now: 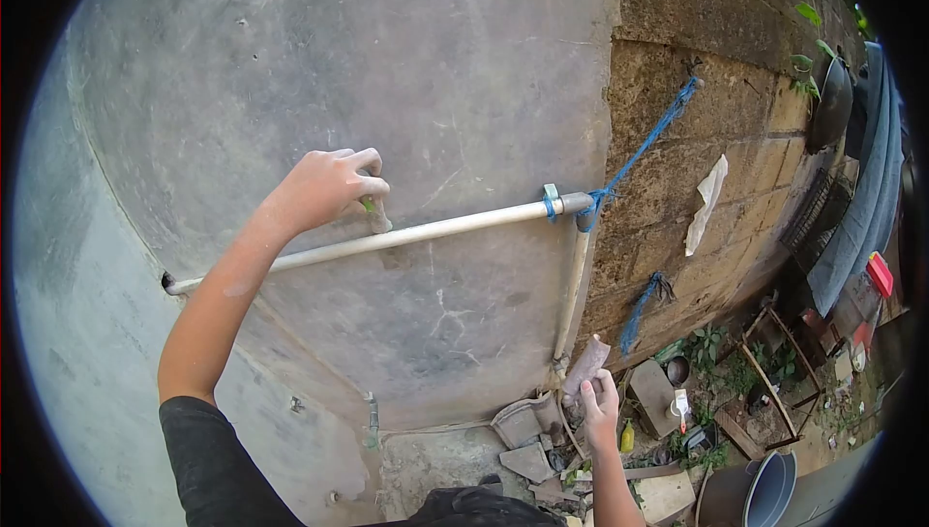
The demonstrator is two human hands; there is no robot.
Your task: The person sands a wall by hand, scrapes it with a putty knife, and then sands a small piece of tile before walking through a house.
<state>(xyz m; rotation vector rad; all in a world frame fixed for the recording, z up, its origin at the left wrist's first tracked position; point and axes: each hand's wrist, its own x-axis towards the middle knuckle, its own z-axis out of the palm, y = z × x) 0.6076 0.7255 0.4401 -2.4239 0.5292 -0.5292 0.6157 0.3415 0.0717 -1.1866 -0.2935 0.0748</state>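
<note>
My left hand point(329, 186) is raised against a big grey concrete tank point(387, 72) and grips a small green-handled valve on a white pipe point(455, 227). That pipe runs across the tank wall to an elbow point(578, 204), then drops down as a vertical pipe point(573, 285). My right hand point(600, 403) is low, near the foot of the vertical pipe, and holds a short brownish stick-like piece point(586, 366).
A mossy block wall point(697, 72) stands right of the tank, with blue rope point(644, 145) tied to the elbow. On the ground lie broken concrete pieces point(527, 440), a grey bucket point(769, 488), a yellow bottle point(627, 437) and plants.
</note>
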